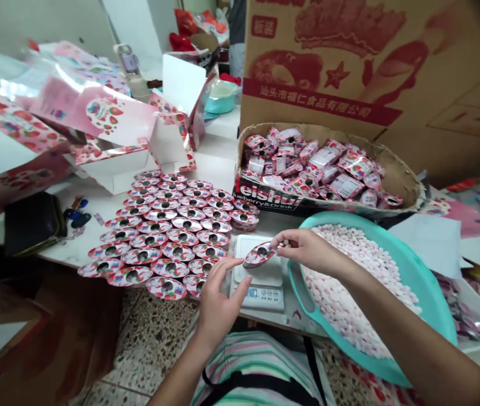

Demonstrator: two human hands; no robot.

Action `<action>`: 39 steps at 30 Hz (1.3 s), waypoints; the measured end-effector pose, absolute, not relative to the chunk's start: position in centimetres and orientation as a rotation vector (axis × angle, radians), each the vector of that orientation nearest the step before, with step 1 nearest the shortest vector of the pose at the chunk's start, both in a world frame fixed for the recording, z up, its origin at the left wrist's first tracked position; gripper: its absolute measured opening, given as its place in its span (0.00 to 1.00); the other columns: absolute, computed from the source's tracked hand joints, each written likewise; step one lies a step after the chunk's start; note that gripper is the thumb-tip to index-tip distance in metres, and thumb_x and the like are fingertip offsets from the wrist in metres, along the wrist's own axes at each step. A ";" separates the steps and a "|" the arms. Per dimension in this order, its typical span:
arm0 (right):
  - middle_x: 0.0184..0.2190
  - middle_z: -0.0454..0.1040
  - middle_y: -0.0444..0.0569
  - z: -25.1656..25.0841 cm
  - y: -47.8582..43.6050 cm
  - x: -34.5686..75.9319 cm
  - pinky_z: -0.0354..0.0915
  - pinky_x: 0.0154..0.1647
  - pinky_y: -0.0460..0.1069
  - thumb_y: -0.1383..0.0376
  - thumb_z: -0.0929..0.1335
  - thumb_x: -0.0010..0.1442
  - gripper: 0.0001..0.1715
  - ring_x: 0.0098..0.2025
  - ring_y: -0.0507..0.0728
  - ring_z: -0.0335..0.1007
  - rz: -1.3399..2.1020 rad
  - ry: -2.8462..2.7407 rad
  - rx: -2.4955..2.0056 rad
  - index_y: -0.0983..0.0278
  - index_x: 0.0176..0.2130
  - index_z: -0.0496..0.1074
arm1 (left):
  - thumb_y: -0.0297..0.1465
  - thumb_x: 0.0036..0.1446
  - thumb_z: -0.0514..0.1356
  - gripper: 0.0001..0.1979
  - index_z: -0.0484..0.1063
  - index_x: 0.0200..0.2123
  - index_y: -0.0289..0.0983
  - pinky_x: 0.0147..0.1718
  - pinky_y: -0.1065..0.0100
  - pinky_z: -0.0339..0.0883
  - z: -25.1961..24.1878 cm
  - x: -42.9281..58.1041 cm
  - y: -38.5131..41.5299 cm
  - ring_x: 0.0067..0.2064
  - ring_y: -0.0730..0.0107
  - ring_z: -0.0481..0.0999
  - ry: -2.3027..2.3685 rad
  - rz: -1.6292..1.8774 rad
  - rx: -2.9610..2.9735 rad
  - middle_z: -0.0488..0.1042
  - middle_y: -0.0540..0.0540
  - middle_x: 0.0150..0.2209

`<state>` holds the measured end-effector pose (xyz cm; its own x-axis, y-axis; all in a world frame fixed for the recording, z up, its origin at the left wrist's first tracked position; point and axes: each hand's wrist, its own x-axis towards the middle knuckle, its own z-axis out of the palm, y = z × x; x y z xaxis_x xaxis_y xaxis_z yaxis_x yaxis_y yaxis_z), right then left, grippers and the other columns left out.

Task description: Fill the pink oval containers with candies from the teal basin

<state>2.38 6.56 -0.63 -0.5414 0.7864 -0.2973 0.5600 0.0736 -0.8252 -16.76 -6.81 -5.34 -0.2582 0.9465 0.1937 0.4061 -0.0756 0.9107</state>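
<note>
A small oval tin [260, 255] with a strawberry print and a dark round hole in its top is over the white kitchen scale [261, 298]. My left hand [221, 296] has thumb and forefinger spread at the tin's left end; whether the fingertip touches it I cannot tell. At the tin's right end, my right hand [303, 251] is closed around a few small white candies, which show between its fingertips. Right of the scale, a turquoise basin [434, 307] holds many pale pink-white candies [358, 282]. Rows of similar oval tins [176, 251] stand left of the scale.
Behind the basin, a cut-down cardboard box [396, 163] holds many pink wrapped packs [324, 160]. A tall brown carton [350, 73] rises behind it. Pink strawberry-print boxes [113, 118] lie at the back left, near a dark wallet [32, 223]. The table's front edge runs below the scale.
</note>
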 end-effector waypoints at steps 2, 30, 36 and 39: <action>0.21 0.67 0.41 -1.1 7.0 1.0 0.51 0.24 0.46 0.63 0.67 0.51 0.09 0.24 0.51 0.58 1.428 -2.217 -1.344 0.63 0.33 0.77 | 0.32 0.56 0.61 0.12 0.71 0.45 0.42 0.54 0.60 0.62 -5.3 -16.8 -7.1 0.53 0.63 0.70 1.659 1.353 1.449 0.73 0.45 0.48; 0.34 0.77 0.47 2.4 5.8 -0.3 0.63 0.35 0.49 0.62 0.65 0.56 0.11 0.34 0.57 0.71 0.771 -2.595 -1.429 0.60 0.37 0.75 | 0.30 0.57 0.61 0.11 0.72 0.44 0.41 0.55 0.58 0.62 -5.2 -19.1 -6.6 0.54 0.63 0.70 1.623 1.427 1.407 0.74 0.45 0.47; 0.37 0.78 0.47 2.5 4.8 7.5 0.64 0.34 0.53 0.49 0.63 0.58 0.19 0.31 0.60 0.71 0.570 -2.415 -1.763 0.58 0.36 0.76 | 0.31 0.57 0.61 0.10 0.73 0.43 0.41 0.54 0.57 0.63 -5.2 -19.2 -6.8 0.53 0.61 0.71 1.660 1.401 1.416 0.74 0.44 0.47; 0.36 0.78 0.46 1.1 3.5 11.0 0.64 0.34 0.53 0.48 0.63 0.58 0.19 0.33 0.61 0.72 0.622 -2.368 -1.872 0.57 0.35 0.76 | 0.31 0.57 0.61 0.10 0.73 0.44 0.41 0.54 0.59 0.63 -5.0 -18.8 -6.7 0.52 0.62 0.71 1.657 1.380 1.419 0.74 0.44 0.47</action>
<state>11.02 3.53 1.08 -0.2607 0.9447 -0.1989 0.9206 0.1812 -0.3460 -18.80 -6.67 -5.04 -0.2889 0.9359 0.2016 0.3678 -0.0859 0.9259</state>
